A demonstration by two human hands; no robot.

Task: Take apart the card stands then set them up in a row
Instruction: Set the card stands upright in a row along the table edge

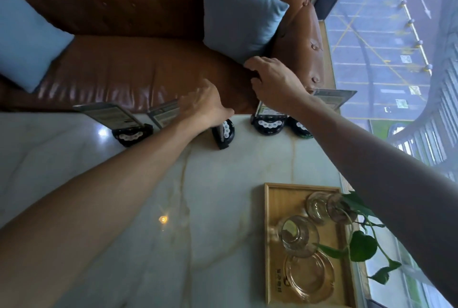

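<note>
Several card stands with round black bases stand along the far edge of the pale marble table. The leftmost stand holds a tilted card. My left hand grips the card of a stand whose base is tipped on edge. My right hand closes over the top of the card in the following stand. Another stand's base sits at the far right with its card behind my right wrist.
A wooden tray at the near right holds glass jars and a glass ashtray, with a green trailing plant over it. A brown leather sofa with blue cushions lies beyond the table. A window runs along the right.
</note>
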